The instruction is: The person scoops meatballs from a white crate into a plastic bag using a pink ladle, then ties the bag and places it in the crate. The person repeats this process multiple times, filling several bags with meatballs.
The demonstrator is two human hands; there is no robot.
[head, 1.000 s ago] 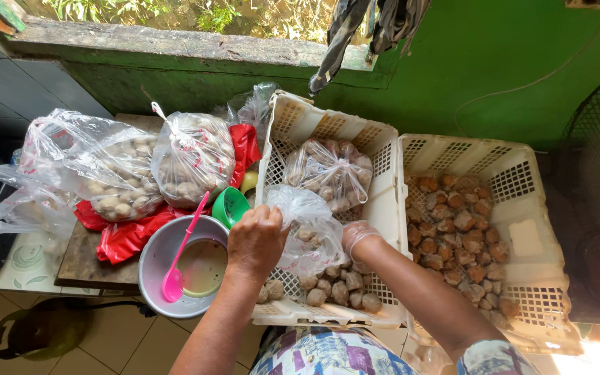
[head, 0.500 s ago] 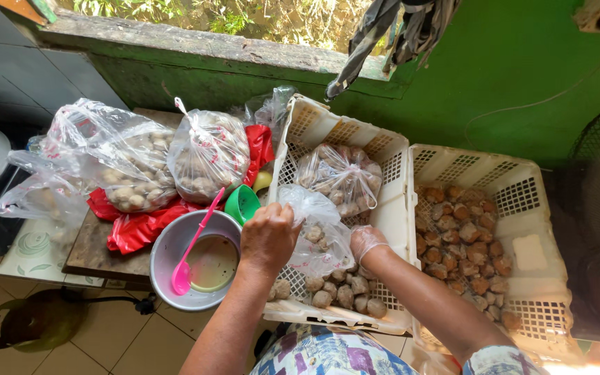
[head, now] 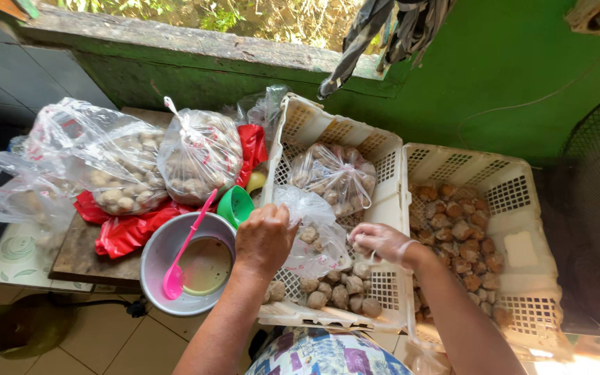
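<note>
Left hand [head: 264, 239]: closed around the top edge of a small clear plastic bag [head: 314, 232], fingers clamped on the plastic.
Right hand [head: 381, 242]: covered by a thin clear glove, fingers pinched together on the other side of the same bag, low near its bottom.
Small clear plastic bag: held between both hands above the left white crate [head: 328, 132], a few brown round pieces inside, mouth open upward.
Left white crate: tilted, with one tied bag of brown pieces [head: 335, 177] in the far part and loose brown pieces [head: 342, 292] at the near end.
Right white crate [head: 508, 187]: just beside the left one, touching, filled with more loose brown pieces along its left side.
Grey bowl [head: 168, 246]: left of the left hand, yellowish liquid inside, pink spoon [head: 182, 260] leaning on it.
Green funnel [head: 236, 205]: between bowl and crate.
Large full bags [head: 161, 160]: on red plastic [head: 130, 229], on a wooden board [head: 85, 250], far left.
Background: green wall [head: 508, 62], dark cloth [head: 383, 35] hanging above.
</note>
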